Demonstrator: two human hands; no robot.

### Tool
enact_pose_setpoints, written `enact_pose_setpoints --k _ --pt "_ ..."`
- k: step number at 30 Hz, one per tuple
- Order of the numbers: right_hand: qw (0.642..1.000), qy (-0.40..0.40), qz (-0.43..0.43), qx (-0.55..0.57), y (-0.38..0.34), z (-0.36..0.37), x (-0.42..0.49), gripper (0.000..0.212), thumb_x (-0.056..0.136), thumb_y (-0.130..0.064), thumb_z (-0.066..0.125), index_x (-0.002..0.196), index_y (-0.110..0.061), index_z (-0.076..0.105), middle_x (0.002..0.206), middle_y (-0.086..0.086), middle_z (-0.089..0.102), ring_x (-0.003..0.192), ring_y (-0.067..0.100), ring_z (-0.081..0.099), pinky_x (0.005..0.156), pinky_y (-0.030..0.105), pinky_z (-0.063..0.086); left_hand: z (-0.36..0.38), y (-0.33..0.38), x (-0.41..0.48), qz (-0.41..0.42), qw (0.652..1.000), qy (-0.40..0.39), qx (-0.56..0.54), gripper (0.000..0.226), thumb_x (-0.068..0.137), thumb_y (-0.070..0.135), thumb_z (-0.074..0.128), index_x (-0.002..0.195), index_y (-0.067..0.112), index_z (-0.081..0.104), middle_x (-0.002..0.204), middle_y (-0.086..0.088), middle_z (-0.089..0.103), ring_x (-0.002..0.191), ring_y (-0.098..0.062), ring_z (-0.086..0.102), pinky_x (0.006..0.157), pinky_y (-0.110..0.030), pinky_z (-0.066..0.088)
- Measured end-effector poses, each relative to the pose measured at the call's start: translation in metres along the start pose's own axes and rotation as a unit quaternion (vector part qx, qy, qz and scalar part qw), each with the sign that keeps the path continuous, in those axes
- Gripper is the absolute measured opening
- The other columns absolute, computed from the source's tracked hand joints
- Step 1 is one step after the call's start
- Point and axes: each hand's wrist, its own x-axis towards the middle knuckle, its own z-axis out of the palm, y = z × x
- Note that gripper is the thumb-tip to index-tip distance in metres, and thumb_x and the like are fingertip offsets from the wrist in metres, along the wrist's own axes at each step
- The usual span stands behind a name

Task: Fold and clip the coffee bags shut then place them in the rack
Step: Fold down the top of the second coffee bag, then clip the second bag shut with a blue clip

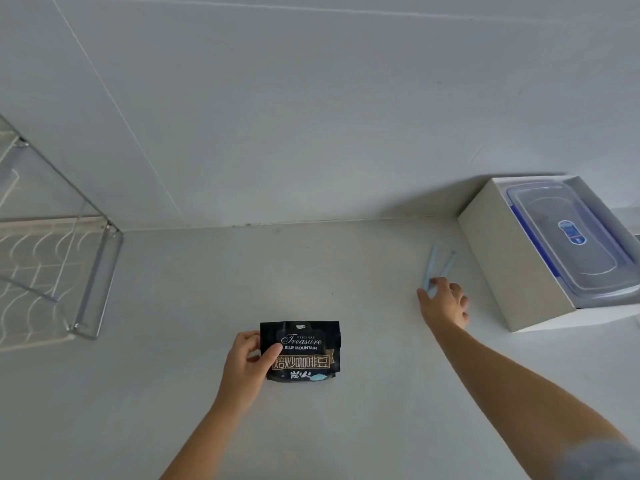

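The coffee bag [301,351] was lying flat on the counter [207,278], label up, near the front edge and well apart from the rack [104,271] over on the left. It was gripped at its left edge by the left hand [247,365], thumb pressed on the front and fingers curled behind. The right hand [445,303] was stretched out to the clip bars [429,265], just beside the white box [502,258], and their near ends looked to be pinched between thumb and fingertips.

What could've gone wrong, tbh:
- The bars were only caught at the tips, so they could easily be dropped or flicked against the box when lifted.
- The bag was held by one edge only. If it got dragged or tipped, whatever fold was in the top could be lost. Whether the top was folded at all couldn't be told from this angle.
- The rack was a long reach away, so an unclipped bag could be spilled if it was carried over early.

Count, as far as could be seen:
- 1 coffee bag, though "bags" were mentioned in the task
- 2 pale blue bars, splayed in a V. One opened clip or two separate ones? Couldn't be told.
- 1 wire rack
- 1 white box, with 1 clear lidded container [571,237] sat in it
- 2 hands
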Motion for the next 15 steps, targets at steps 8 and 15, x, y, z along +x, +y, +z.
enact_pose_setpoints --k 8,15 --pt "0.966 -0.006 -0.243 0.090 0.017 0.014 -0.060 0.013 0.082 -0.005 0.063 0.087 -0.018 0.062 0.093 0.002 0.067 0.088 0.022 0.062 0.076 0.038 0.052 -0.004 -0.009 -0.006 0.051 0.997 0.024 0.046 0.018 0.083 0.014 0.068 0.083 0.032 0.065 0.108 0.009 0.051 0.104 -0.019 0.057 0.092 -0.031 0.045" --pt "0.927 -0.154 -0.301 0.160 0.014 -0.021 -0.112 0.031 0.081 -0.007 0.070 0.077 -0.038 0.062 0.078 -0.015 0.070 0.076 -0.002 0.067 0.069 0.009 0.050 -0.004 -0.006 -0.007 0.033 0.999 0.024 0.031 0.019 0.083 0.015 0.068 0.083 0.034 0.065 0.110 0.004 0.052 0.098 -0.028 0.061 0.091 -0.044 0.051"
